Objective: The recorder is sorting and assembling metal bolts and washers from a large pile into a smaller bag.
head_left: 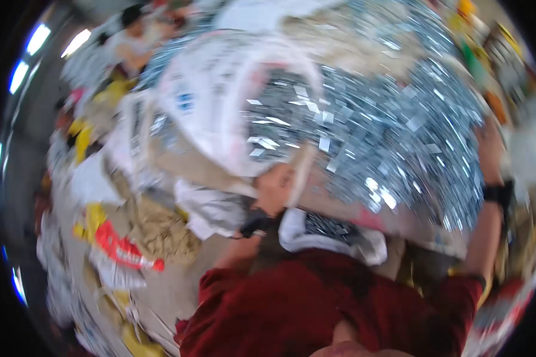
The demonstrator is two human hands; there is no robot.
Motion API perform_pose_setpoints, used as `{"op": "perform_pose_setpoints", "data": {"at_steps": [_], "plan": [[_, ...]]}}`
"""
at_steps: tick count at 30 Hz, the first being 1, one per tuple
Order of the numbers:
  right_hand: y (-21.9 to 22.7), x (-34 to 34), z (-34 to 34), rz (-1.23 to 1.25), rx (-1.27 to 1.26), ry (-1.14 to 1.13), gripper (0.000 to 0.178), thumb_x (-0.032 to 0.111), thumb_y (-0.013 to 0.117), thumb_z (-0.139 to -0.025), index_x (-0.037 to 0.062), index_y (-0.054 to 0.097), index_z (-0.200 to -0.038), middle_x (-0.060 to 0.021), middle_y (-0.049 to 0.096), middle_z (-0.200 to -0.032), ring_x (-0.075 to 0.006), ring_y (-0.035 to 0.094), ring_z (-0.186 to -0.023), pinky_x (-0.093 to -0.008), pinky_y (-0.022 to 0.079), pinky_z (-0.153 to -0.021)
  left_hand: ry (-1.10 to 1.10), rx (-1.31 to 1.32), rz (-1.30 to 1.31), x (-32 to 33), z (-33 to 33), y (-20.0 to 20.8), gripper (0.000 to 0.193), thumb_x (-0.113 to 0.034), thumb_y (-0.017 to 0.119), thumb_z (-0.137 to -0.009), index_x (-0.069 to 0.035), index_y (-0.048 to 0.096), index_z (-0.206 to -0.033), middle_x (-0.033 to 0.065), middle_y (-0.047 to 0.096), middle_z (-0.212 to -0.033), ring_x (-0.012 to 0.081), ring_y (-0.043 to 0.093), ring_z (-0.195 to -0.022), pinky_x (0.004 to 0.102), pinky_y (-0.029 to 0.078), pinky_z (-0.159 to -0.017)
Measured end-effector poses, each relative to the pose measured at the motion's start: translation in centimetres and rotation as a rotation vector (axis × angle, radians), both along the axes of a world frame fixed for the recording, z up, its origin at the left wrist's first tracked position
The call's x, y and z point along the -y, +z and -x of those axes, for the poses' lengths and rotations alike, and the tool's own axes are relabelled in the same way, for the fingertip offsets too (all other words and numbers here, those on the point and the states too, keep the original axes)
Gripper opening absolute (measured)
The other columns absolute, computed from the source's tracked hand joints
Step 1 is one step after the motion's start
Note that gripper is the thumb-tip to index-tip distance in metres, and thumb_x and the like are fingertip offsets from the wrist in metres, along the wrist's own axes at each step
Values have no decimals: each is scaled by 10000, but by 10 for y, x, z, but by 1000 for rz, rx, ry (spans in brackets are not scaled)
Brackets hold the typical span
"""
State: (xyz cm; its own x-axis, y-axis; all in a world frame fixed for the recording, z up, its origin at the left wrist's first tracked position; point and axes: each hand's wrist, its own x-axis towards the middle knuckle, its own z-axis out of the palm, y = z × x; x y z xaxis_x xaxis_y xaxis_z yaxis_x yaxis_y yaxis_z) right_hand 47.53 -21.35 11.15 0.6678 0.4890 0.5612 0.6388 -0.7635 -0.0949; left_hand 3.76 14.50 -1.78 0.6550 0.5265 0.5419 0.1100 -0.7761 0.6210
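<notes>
A: Now, your left hand (275, 185) is sitting at the near rim of the big white sack (211, 98); the fingers are closing around a flat pale strip (302, 172) that is standing up from the fist, so the grip is clamped on that strip; a dark wristband (255, 222) is showing just below it.

B: And the right?

A: Your right hand (489, 149) is reaching far out to the right edge of the heap of small shiny metal pieces (399, 119); the view is blurring there, so you cannot tell whether those fingers are apart or together; a black band (498, 193) is wrapping that wrist.

B: Where is the metal lying?

A: It is spilling from the open mouth of the sack across the surface ahead of you, between your two arms; some pieces are lying inside the sack mouth.

B: Surroundings?

A: A smaller white bag (327, 235) holding dark pieces is resting just beside your left wrist; crumpled sacks in yellow and red (116, 244) are lying to the left; another person (134, 41) is sitting well apart, top left.
</notes>
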Motion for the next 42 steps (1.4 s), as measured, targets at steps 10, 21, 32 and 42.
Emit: {"op": "perform_pose_setpoints", "data": {"at_steps": [10, 21, 32, 42], "plan": [[-56, -13, 216, -412, -222, 84, 229, 152, 693, -891, 74, 551, -1053, -122, 678, -789, -312, 681, -684, -392, 521, -602, -439, 21, 1196, 78, -2, 58, 113, -113, 560, -971, -51, 568, -1066, 33, 518, -634, 61, 403, -470, 196, 300, -409], [-75, -34, 218, -57, 72, 105, 266, 143, 715, -764, 60, 538, -944, -93, 545, -909, -299, 569, -899, -412, 449, -814, -652, -185, 1573, 119, 24, 42, 176, -124, 557, -968, -1, 583, -1091, 69, 545, -663, 77, 415, -457, 205, 297, -402], [-73, -14, 178, -259, 171, -88, 163, 114, 598, -897, 116, 568, -1057, -126, 558, -965, -336, 629, -670, -441, 535, -541, -588, -203, 1555, 126, 28, 41, 206, -160, 542, -989, -2, 574, -1116, 66, 547, -693, 78, 402, -463, 217, 298, -411], [-57, 17, 152, 76, 296, -269, 236, 117, 630, -830, 74, 609, -1061, -125, 575, -961, -302, 559, -899, -433, 448, -775, -646, -340, 1461, 137, 8, 39, 167, -98, 553, -962, -6, 601, -1092, 78, 575, -673, 57, 422, -483, 195, 282, -422]]}}
